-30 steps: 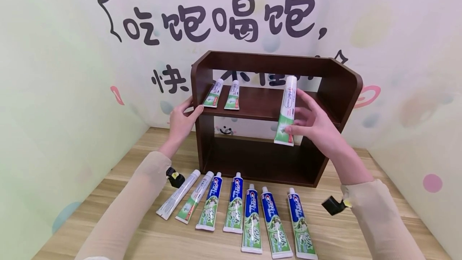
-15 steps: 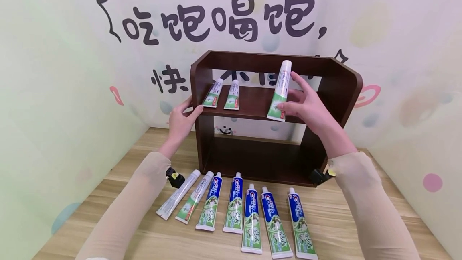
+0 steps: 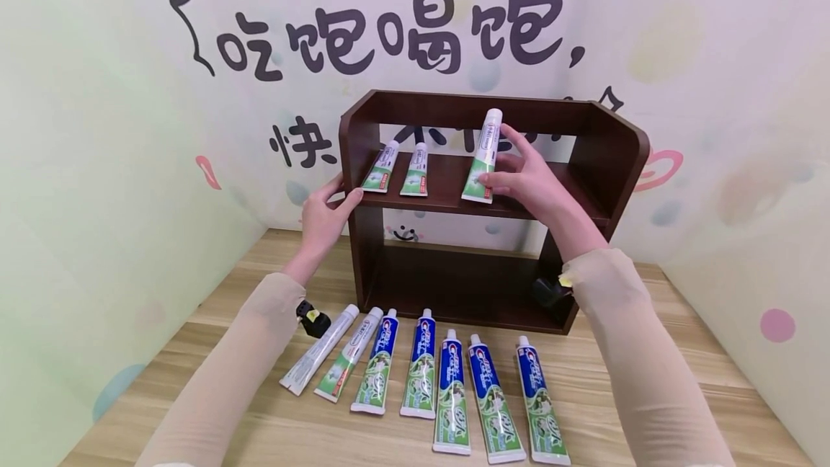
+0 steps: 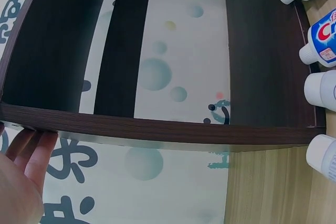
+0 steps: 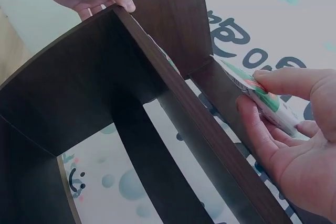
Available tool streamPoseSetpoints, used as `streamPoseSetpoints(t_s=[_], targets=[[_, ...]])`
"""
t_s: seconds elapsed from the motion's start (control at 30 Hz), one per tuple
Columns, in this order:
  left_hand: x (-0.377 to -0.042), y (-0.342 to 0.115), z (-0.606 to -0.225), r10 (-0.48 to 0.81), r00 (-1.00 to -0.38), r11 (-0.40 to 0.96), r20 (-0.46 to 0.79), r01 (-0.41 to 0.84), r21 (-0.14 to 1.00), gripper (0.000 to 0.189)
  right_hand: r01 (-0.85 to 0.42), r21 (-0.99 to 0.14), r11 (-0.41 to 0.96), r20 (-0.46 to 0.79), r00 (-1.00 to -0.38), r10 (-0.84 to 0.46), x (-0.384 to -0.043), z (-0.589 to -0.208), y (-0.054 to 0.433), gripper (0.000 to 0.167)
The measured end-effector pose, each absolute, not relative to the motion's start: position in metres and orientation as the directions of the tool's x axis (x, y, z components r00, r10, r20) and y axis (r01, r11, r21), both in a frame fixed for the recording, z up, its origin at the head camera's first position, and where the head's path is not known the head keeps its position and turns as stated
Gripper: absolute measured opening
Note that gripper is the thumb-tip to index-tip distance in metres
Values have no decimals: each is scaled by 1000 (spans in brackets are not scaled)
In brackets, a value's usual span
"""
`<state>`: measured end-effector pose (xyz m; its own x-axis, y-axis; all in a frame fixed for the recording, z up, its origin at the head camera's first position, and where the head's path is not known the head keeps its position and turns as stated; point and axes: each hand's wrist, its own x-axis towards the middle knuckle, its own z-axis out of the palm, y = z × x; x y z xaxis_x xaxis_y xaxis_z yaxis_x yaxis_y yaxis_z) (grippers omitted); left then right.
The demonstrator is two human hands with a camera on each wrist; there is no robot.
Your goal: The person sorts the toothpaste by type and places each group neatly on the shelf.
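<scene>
My right hand pinches a white and green toothpaste tube between thumb and fingers. The tube tilts with its cap up, its flat end close over the upper board of a dark brown wooden shelf. In the right wrist view, the thumb presses one face of the tube and fingers lie behind it. At the shelf's left side panel, my left hand holds the front edge, thumb on the edge and fingers along the outside. Two similar tubes, the left tube and its neighbour, lean on the upper board.
On the wooden table before the shelf lie several blue and green toothpaste tubes in a row. At its left end are a white and green tube and a whitish tube. A printed wall stands behind.
My right hand has carried its tube left and upward, then further left and slightly down over the upper board. The left hand stays on the side panel.
</scene>
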<state>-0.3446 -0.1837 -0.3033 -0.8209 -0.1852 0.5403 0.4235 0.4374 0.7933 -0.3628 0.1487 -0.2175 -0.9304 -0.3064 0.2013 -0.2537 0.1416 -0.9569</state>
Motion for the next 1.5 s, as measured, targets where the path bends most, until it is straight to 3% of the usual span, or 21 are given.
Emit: streamPoseSetpoints(t_s=[0.4,0.67,1.17,1.5], targets=[[-344,-184,-302,-178,-813,429,555,443,787,53,-239,-965,109,182,-908,-378,-374,-215,136,93],[-343,-183,-300,-179,-809,434,560,446,783,52,-293,-931,216,190,-897,-398,-378,-216,131,86],[-343,-182,-300,-174,-814,416,554,449,791,53,-303,-919,254,196,-907,-373,-382,-222,129,89],[-344,-183,-304,-197,-813,430,547,430,794,51,-359,-861,361,220,-902,-372,-385,-228,128,82]])
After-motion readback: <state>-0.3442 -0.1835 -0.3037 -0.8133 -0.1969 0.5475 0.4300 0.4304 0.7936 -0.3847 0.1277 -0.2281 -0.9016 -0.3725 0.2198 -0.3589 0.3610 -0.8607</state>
